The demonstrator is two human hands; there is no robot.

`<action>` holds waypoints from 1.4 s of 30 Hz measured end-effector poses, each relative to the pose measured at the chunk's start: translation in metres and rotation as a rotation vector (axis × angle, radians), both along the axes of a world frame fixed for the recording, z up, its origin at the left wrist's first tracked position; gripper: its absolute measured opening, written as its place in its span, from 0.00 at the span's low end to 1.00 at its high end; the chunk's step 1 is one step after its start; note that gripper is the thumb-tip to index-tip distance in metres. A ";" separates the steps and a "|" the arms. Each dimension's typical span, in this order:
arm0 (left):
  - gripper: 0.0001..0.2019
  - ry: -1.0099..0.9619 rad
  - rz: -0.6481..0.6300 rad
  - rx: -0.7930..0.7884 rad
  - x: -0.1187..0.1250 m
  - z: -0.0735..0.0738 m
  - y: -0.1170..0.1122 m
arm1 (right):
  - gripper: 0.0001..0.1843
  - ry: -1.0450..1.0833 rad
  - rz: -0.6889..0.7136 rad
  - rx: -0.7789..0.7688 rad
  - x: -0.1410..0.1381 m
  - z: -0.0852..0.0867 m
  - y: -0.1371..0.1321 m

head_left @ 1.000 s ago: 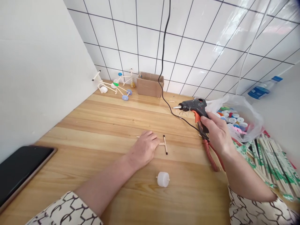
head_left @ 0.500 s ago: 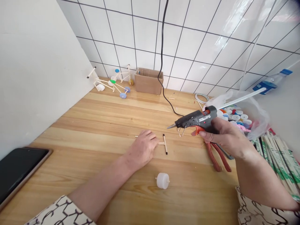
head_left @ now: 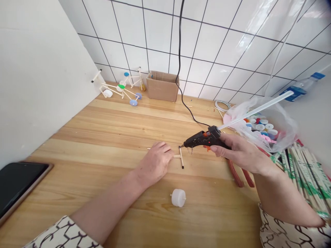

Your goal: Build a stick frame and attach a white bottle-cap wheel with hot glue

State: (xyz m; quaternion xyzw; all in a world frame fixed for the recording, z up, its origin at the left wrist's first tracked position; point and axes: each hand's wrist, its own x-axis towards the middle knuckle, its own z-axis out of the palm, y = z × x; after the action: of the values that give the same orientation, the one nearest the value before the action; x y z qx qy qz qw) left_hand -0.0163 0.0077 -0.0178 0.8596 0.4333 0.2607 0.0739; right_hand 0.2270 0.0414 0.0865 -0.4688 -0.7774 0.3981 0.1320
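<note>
My right hand [head_left: 238, 151] is wrapped round a black hot glue gun [head_left: 203, 138] with an orange trigger and a long white glue stick out of its back. Its metal nozzle is at the far black-tipped end of a T-shaped piece of thin wooden sticks [head_left: 181, 159]. My left hand [head_left: 157, 162] rests on the table, fingers closed over the stem of that T; a stick end pokes out on its left. Nearer me lies a white bottle cap wheel [head_left: 178, 197] with a thin stick through it.
Small stick-and-cap bicycle models [head_left: 123, 86] and a cardboard box [head_left: 162, 86] stand by the tiled wall. Red-handled pliers [head_left: 236, 174], a bag of caps [head_left: 266, 125] and wrapped chopsticks [head_left: 306, 179] are at right. A phone [head_left: 22, 187] lies at left; the gun's cord [head_left: 179, 58] hangs behind.
My right hand has brought the glue gun down and left, so its nozzle is now at the T piece's far end. My left hand stays on the stick.
</note>
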 end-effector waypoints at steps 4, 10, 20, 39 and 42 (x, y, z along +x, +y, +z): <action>0.12 -0.005 -0.001 0.008 0.000 0.000 0.000 | 0.15 -0.044 -0.044 -0.058 -0.002 0.004 -0.004; 0.12 0.000 0.002 0.007 0.000 0.001 0.000 | 0.11 0.018 -0.045 -0.161 -0.002 0.003 -0.007; 0.12 0.022 -0.003 0.007 -0.001 0.001 0.000 | 0.11 -0.015 -0.097 -0.180 -0.007 0.007 -0.011; 0.12 0.026 0.004 -0.010 -0.001 0.002 0.000 | 0.11 -0.207 -0.038 0.050 -0.018 0.008 -0.018; 0.12 0.021 0.003 -0.009 -0.001 0.002 0.000 | 0.11 -0.199 -0.024 0.039 -0.017 0.007 -0.018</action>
State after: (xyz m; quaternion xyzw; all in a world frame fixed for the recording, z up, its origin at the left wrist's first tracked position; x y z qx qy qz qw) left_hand -0.0168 0.0074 -0.0161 0.8613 0.4364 0.2496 0.0730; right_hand 0.2095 0.0235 0.0940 -0.5126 -0.7885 0.3328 0.0681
